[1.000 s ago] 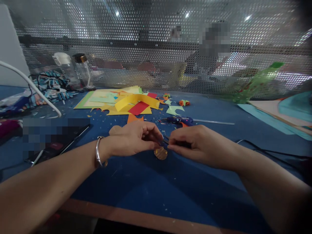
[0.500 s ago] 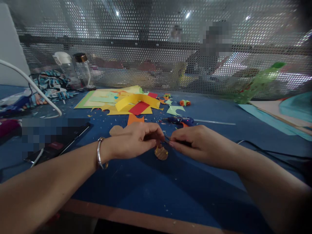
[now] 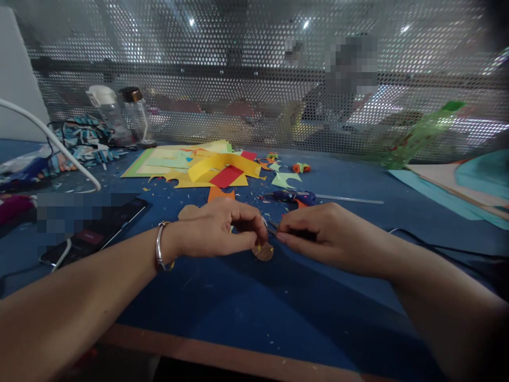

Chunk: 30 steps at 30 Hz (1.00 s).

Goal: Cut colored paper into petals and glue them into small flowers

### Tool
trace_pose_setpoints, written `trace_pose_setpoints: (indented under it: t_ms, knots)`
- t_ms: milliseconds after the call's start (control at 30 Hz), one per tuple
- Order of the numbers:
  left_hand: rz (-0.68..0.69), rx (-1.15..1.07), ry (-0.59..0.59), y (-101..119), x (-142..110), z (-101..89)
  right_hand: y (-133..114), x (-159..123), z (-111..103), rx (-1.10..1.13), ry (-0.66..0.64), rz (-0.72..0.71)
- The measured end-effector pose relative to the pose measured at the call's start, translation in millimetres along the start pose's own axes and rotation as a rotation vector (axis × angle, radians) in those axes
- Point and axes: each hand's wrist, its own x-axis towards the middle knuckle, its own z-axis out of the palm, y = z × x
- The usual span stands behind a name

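Note:
My left hand (image 3: 217, 228), with a metal bangle on the wrist, is closed in a pinch on a small round tan paper piece (image 3: 263, 251) that hangs just above the blue table (image 3: 254, 302). My right hand (image 3: 318, 233) is closed too, its fingertips meeting the left ones, and it grips a thin dark tool whose tip touches the paper piece; most of the tool is hidden in the fist. Both hands are at the middle of the table.
Behind the hands lie coloured paper sheets and scraps (image 3: 207, 167) and a blue glue gun (image 3: 292, 197). A phone (image 3: 95, 233) lies at the left, two bottles (image 3: 119, 114) at the back left, a black cable (image 3: 437, 246) at the right. A perforated metal screen (image 3: 254, 79) closes the back.
The paper piece has turned and shifted slightly between the fingertips. Both hands stay nearly in place, the left fingers curling a little further over it.

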Motion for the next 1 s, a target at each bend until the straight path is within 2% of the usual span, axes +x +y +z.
trace_pose_setpoints:
  t_ms: [433,600,1000]
  knots:
    - [0.078,-0.059,-0.018,2.0,-0.6,-0.7,-0.7,0.0,3.3,0.067,0.003,-0.025]
    - [0.076,-0.064,-0.008,2.1,-1.3,-0.2,-2.6,-0.5,2.7,0.059,0.028,-0.056]
    - [0.037,-0.046,-0.070,-0.4,-0.3,0.0,-5.2,-1.5,2.8,0.064,0.038,-0.083]
